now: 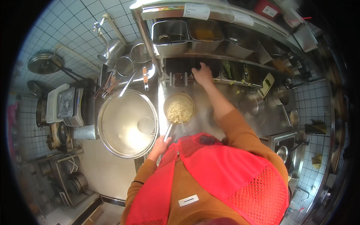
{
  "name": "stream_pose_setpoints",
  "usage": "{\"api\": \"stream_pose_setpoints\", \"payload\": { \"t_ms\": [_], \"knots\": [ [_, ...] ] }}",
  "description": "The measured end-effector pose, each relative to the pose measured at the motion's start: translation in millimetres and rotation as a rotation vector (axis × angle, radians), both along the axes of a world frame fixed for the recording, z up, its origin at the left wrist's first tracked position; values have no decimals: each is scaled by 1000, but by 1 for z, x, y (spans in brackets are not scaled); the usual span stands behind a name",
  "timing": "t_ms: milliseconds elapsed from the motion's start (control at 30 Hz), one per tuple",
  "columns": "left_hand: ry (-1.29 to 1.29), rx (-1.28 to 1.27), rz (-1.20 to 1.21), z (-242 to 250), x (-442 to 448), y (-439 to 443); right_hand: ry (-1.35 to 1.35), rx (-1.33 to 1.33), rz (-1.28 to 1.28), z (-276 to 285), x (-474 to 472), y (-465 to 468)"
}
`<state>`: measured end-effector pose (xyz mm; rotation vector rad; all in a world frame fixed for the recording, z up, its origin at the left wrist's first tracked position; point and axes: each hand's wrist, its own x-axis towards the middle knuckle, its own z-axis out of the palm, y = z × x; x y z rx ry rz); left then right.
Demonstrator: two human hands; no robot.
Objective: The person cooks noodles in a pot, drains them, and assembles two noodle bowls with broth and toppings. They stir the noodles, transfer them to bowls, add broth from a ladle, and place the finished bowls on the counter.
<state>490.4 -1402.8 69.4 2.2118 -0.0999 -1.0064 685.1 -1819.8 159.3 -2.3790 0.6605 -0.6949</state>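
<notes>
A saucepan of pale noodles stands before me, with a utensil sticking out over its near rim. My left hand grips the metal handle of that pan. Beyond the pan, my right hand reaches over the front edge of a dark inset container. Its fingers are bent and shadowed, so I cannot tell whether they hold anything. Right of this container, another one holds green vegetables. Close to my right fingers is a small rectangular box between metal brackets.
Left of the pan stands a large round pot with liquid and a round strainer. Metal bins line the shelf above the containers. A steel pot and a saucepan sit at right. A kitchen scale is at left.
</notes>
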Motion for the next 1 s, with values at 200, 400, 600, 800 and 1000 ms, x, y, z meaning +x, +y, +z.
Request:
{"api": "stream_pose_setpoints", "payload": {
  "t_ms": [200, 400, 600, 800, 1000],
  "knots": [
    [33, -10, -37, 6, 4, -2, -567, 370, 119, 181, -5, -9],
    [6, 37, -82, -10, 7, 0, -448, 276, 176, 260, 39, -17],
    [21, -10, -51, -24, 4, 5, -477, 665, 231, 272, 45, -13],
    [-143, 19, -111, -37, 2, 8, -487, 644, 223, 275, 45, -14],
    [-38, 11, -109, -21, 6, 5, -511, 647, 256, 261, 46, -22]
  ]
}}
